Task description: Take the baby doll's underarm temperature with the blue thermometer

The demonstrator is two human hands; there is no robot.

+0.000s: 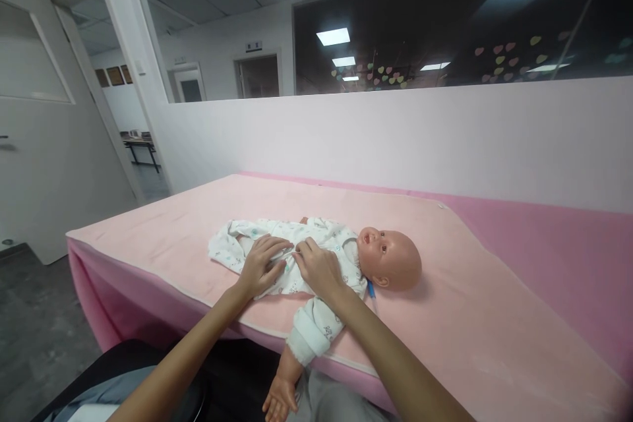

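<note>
A baby doll [395,260] lies on its back, its head to the right, dressed in a white printed baby garment [341,247]. My left hand [264,265] rests on the garment's front over the doll's belly, fingers stretched and thumb apart. Close beside it, my right hand [319,268] has its fingers bent and pinched on the cloth at the middle of the front. A thin whitish strip shows between the two sets of fingertips; its kind is unclear. The doll's near arm, in a rolled sleeve [314,330], hangs over the table edge towards me.
A peach pad [198,211] covers the table over a pink cloth [568,257]. Something blue [370,289] pokes out by the doll's neck. Behind the table runs a white wall [370,138] with a window above. A door [54,125] stands at left.
</note>
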